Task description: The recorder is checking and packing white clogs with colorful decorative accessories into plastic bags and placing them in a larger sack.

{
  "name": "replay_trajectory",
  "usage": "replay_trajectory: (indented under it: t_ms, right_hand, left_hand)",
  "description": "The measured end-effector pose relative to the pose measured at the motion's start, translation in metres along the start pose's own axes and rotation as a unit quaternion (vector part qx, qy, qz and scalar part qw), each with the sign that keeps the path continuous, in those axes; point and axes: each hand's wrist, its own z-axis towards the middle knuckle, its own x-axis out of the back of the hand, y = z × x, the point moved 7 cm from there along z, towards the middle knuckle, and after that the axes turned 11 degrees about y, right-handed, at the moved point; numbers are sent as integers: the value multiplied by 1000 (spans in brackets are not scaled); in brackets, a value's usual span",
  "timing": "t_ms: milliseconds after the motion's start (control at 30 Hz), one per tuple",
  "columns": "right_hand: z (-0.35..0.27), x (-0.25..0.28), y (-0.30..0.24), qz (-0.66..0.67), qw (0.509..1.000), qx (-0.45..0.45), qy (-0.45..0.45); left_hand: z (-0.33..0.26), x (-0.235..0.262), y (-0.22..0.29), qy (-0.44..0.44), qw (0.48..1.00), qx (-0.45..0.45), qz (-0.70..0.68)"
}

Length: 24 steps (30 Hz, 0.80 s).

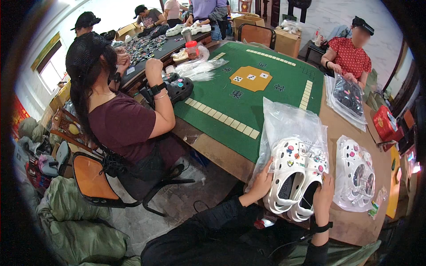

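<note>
A pair of white clogs (pixel 288 175) with colourful charms lies at the table's near edge, toes inside a clear plastic bag (pixel 290 119). Their heels and straps stick out of its near end toward me. My left hand (pixel 262 182) grips the bag's edge at the left clog's side, fingers partly hidden behind the plastic. Along the right clog's side my right hand (pixel 324 195) is closed, its fingertips at the bag's mouth. Just right of it rests another bagged pair of white clogs (pixel 354 177), and a small packet of coloured pieces (pixel 377 203) lies beside that.
A green mat (pixel 208 84) covers much of the table. At left a seated person (pixel 122 106) works beside dark clogs (pixel 175 88). Across at right, a person in red handles bagged dark clogs (pixel 348 99). An orange-backed chair (pixel 95 181) and green sacks (pixel 84 226) stand left of me.
</note>
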Motion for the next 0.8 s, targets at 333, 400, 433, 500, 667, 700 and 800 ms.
replay_trajectory:
  t_ms: [333,400,433,500,667,700,800]
  right_hand:
    - [-1,-1,2,9,1000,4,7]
    - [0,-1,2,9,1000,4,8]
    - [0,-1,2,10,1000,4,8]
    - [0,0,0,9,1000,1,6]
    - [-1,-1,3,2,1000,1,7]
    - [-1,-1,2,4,1000,3,8]
    - [-1,-1,1,8,1000,3,9]
  left_hand:
    - [0,0,-2,-7,1000,4,-1]
    - [0,-1,-1,1,1000,-12,-4]
    - [0,0,1,9,1000,-28,-4]
    - [0,0,1,11,1000,-27,-4]
    - [0,-1,-1,4,1000,-10,3]
    - [0,0,-3,5,1000,-13,12]
    - [0,0,-5,7,1000,-13,13]
